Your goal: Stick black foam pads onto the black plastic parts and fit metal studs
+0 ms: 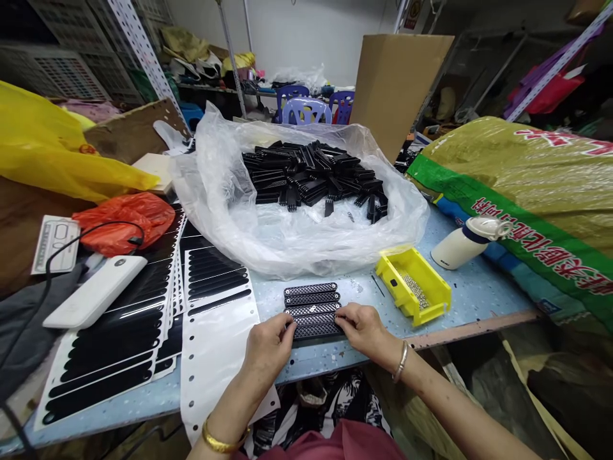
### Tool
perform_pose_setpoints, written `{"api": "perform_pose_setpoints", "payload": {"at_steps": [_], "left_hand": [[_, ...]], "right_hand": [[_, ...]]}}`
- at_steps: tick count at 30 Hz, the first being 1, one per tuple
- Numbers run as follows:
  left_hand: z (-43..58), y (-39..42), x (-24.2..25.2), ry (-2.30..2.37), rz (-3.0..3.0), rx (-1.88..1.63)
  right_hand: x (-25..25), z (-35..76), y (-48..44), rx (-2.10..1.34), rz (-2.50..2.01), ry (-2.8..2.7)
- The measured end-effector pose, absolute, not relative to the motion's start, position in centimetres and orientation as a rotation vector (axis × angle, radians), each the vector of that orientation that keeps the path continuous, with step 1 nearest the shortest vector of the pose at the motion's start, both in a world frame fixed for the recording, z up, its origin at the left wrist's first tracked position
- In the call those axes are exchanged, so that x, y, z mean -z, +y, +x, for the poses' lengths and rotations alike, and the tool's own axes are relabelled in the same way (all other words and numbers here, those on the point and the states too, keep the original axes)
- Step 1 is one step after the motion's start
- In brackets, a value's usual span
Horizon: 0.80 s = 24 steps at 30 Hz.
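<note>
Several black strips with a cross-hatched surface lie side by side in a short stack on the table before me, small round metal dots showing at some ends. My left hand is pinched closed at their left ends. At the right ends, my right hand has thumb and forefinger pressed together. Whatever is between the fingertips of either hand is too small or hidden to make out. Right of the strips stands a yellow bin with many small metal pieces in it.
A clear plastic bag lies open behind, full of black strips. Sheets of black stickers, a white sheet and a white device are on the left. A white bottle and large sack flank the right.
</note>
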<state>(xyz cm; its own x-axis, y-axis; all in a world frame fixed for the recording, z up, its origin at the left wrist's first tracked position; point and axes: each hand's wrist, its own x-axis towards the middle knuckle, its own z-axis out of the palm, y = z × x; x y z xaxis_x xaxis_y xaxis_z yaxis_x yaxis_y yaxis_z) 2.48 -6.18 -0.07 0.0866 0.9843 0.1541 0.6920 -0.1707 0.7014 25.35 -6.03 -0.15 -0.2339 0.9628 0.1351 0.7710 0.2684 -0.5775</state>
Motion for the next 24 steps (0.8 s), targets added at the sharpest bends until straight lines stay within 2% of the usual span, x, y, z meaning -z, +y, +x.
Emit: {"api": "perform_pose_setpoints", "payload": {"at_steps": [15, 24], "left_hand": [[2.2, -6.3, 0.3, 1.613, 1.719, -0.919], [1.5, -6.9, 1.2, 1.665, 1.435, -0.925]], "right_hand": [[-0.3, 25.9, -5.7, -0.859, -1.62, -1.636], [-0.7, 25.8, -5.4, -1.269, -1.712, -1.283]]}}
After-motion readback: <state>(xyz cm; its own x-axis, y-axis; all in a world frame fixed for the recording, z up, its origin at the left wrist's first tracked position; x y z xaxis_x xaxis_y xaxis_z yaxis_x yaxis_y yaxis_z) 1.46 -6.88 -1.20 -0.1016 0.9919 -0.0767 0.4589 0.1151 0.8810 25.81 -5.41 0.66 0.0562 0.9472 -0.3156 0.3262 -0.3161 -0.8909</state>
